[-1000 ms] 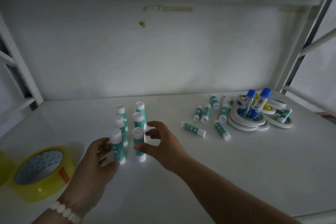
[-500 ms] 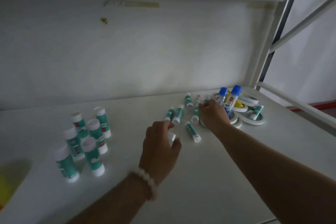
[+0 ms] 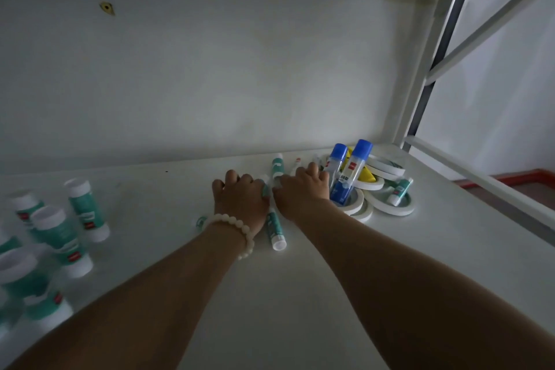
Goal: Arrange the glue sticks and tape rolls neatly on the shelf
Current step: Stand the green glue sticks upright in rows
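Both my hands rest side by side on a scatter of lying teal glue sticks at mid-shelf. My left hand (image 3: 240, 198), with a bead bracelet, curls knuckles-up over a glue stick (image 3: 265, 187) whose teal edge shows by the thumb. My right hand (image 3: 303, 189) has its fingers bent over sticks next to the white tape rolls (image 3: 393, 208); what it holds is hidden. One glue stick (image 3: 275, 228) lies between my wrists, another (image 3: 277, 166) lies beyond my hands. Several glue sticks (image 3: 85, 210) stand upright at the left.
Two blue-capped glue bottles (image 3: 354, 171) stand inside the tape-roll pile, with a yellow item (image 3: 368, 175) behind them and a small glue stick (image 3: 399, 191) on a roll. The white shelf board (image 3: 300, 294) ends at a corner post (image 3: 420, 69) on the right.
Both hands left the upright sticks at the left and moved right to the lying sticks. The view swung right, and the yellow tape roll has dropped out of sight.
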